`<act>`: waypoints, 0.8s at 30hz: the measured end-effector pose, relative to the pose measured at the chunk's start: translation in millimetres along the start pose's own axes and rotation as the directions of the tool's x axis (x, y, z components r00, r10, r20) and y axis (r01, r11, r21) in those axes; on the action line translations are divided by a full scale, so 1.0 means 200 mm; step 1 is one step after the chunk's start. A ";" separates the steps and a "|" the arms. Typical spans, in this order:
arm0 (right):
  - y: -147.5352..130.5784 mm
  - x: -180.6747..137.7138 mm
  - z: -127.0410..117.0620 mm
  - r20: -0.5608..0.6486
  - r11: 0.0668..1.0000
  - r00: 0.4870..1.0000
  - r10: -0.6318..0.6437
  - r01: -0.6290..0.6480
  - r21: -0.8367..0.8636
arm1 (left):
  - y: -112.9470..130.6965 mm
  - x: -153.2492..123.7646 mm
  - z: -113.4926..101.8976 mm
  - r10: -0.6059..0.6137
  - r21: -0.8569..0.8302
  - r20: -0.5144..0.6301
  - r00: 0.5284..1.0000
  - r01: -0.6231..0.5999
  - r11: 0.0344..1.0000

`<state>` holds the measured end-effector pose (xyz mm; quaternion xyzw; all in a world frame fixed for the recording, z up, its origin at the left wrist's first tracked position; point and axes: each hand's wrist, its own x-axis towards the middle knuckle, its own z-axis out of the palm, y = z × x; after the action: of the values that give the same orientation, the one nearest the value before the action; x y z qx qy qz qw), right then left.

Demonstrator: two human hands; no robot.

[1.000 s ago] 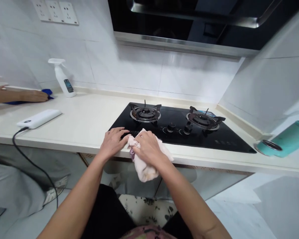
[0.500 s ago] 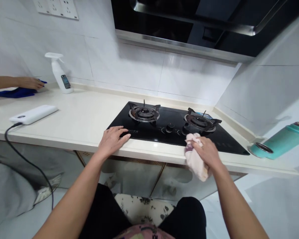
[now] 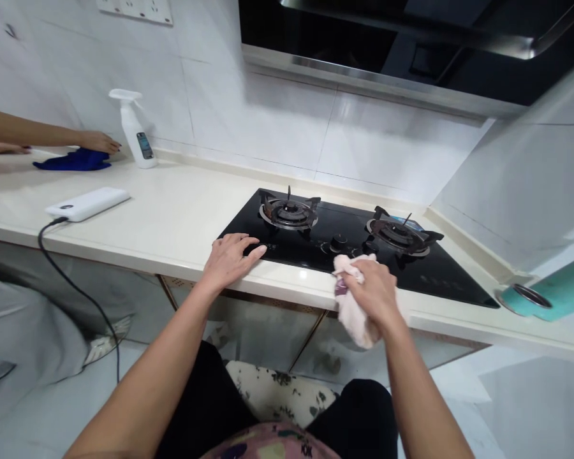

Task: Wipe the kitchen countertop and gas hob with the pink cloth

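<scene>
My left hand (image 3: 232, 260) rests with its fingers spread on the front left corner of the black gas stove (image 3: 310, 254). A pale pink cloth (image 3: 356, 317) is bunched under my right hand (image 3: 375, 285), at the stove's front edge below the knobs. Part of the cloth hangs over the counter's edge. Two burners with dark pan supports, the left burner (image 3: 291, 212) and the right burner (image 3: 402, 234), sit on the stove. One control knob (image 3: 338, 242) shows plainly; another is partly hidden behind the cloth.
On the left, a co-worker's hand (image 3: 99, 141) holds a blue cloth (image 3: 74, 160) beside a white spray bottle (image 3: 138, 140). A white power bank (image 3: 90, 204) with a black cable lies on the counter (image 3: 172, 210). A teal container (image 3: 562, 290) lies at right; a range hood (image 3: 387, 83) overhangs.
My right hand has slid left along the stove's front edge with the pink cloth. My left hand stays at the stove's corner. The view has shifted, and the co-worker's blue cloth is bunched differently.
</scene>
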<state>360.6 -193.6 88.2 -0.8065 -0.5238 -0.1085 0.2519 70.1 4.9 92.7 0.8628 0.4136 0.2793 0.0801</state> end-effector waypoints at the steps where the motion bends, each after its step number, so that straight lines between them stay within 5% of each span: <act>1: -0.10 0.02 0.03 0.023 0.999 0.999 -0.034 0.033 0.024 | 0.00 0.00 0.00 0.000 -0.008 -0.002 1.000 0.000 1.000; 7: -0.61 0.13 0.20 0.157 0.962 0.954 -0.255 0.234 0.144 | -0.01 -0.01 0.00 0.026 -0.028 -0.021 0.999 -0.027 0.999; 12: -0.69 0.15 0.24 0.179 0.897 0.897 -0.404 0.350 0.269 | -0.04 -0.02 0.00 0.042 -0.045 -0.025 0.999 -0.043 0.998; 17: -0.45 0.12 0.14 0.216 0.900 0.906 -0.364 0.282 0.333 | -0.04 -0.03 0.00 0.055 -0.044 -0.027 0.998 -0.056 0.997; 24: 0.27 -0.01 0.00 0.069 0.989 0.996 -0.061 0.051 0.138 | -0.04 -0.02 0.01 0.051 -0.070 -0.037 0.998 -0.053 0.996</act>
<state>408.1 -211.8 71.8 -0.7758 -0.5614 -0.0499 0.2837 64.1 6.4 85.9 0.8648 0.3823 0.3111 0.0962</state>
